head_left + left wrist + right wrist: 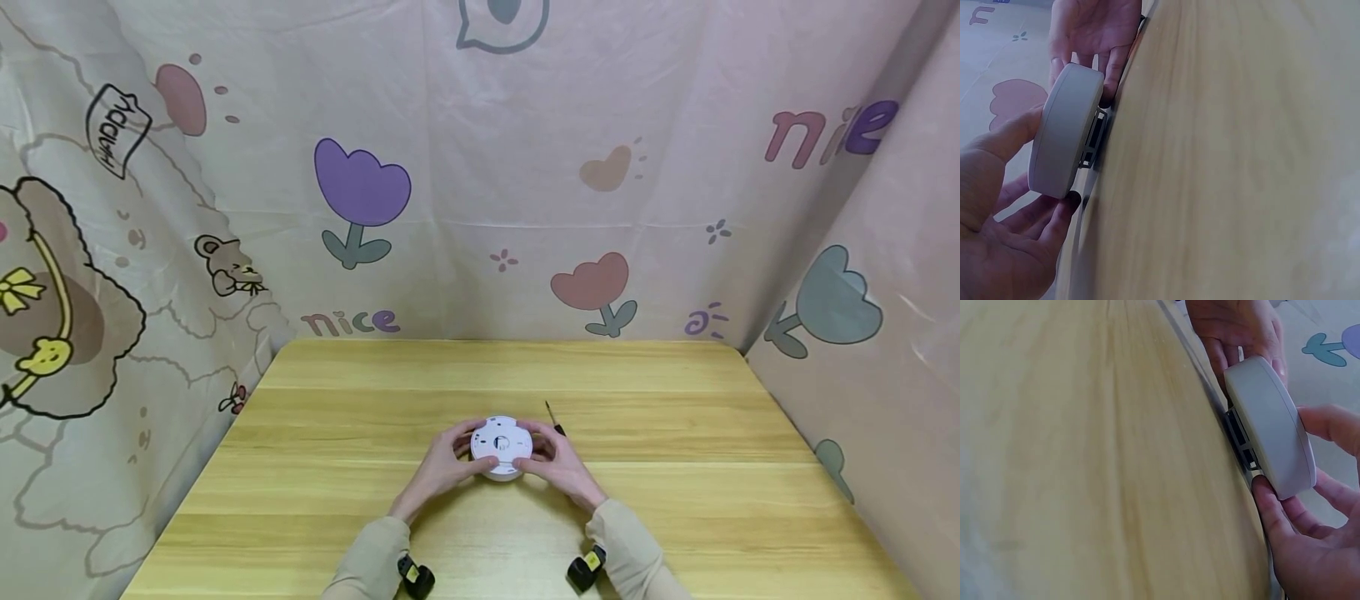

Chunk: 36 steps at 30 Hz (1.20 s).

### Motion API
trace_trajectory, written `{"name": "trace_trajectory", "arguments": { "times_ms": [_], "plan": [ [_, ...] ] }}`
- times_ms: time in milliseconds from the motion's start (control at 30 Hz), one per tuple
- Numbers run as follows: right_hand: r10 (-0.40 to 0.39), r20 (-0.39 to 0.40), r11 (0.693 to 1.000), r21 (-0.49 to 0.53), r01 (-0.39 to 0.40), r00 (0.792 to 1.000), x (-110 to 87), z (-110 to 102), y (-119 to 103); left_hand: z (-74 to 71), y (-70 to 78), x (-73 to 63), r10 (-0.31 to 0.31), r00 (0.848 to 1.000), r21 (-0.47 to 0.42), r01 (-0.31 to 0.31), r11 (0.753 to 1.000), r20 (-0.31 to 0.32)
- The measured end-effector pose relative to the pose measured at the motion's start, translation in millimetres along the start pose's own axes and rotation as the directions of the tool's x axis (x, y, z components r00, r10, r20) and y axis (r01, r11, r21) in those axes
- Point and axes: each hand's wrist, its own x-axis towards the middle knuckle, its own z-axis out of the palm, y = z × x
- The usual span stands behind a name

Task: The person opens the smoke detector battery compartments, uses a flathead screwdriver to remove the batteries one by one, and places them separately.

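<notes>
A round white smoke detector [502, 446] is held between both hands just above the table, its flat marked face up. My left hand [441, 463] grips its left edge, thumb on the near rim and fingers below and behind. From the other side my right hand [561, 470] grips it in the same way. In the left wrist view, the detector [1066, 132] shows its smooth side wall and a slotted dark vent part [1093, 139] facing the table. A thin screwdriver [556, 421] lies just beyond the right hand, which partly hides its dark handle.
The light wooden table [337, 417] stretches out around the hands. A printed cloth [480, 192] hangs behind it and along both sides. Black wrist cameras [416, 577] sit by both beige sleeves [626, 546].
</notes>
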Motion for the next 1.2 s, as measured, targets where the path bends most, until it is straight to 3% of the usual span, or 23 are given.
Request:
{"name": "trace_trajectory", "arguments": {
  "times_ms": [500, 933, 1200],
  "plan": [
    [0.009, -0.02, 1.0, 0.016, -0.009, 1.0, -1.1, 6, -5, -0.3, 2.3, 0.1, -0.008, 1.0, -0.037, 0.009, 0.999, 0.015],
    [-0.003, -0.058, 0.999, -0.044, 0.001, 0.998, -2.4, 10, -5, -0.9, 3.3, 0.3, -0.012, 1.0, -0.068, 0.013, 0.998, 0.018],
    [-0.016, -0.043, 0.999, -0.04, 0.014, 0.999, -3.6, 11, -6, -1.0, 3.3, -0.4, -0.007, 1.0, -0.065, 0.009, 0.998, 0.02]
  ]
}}
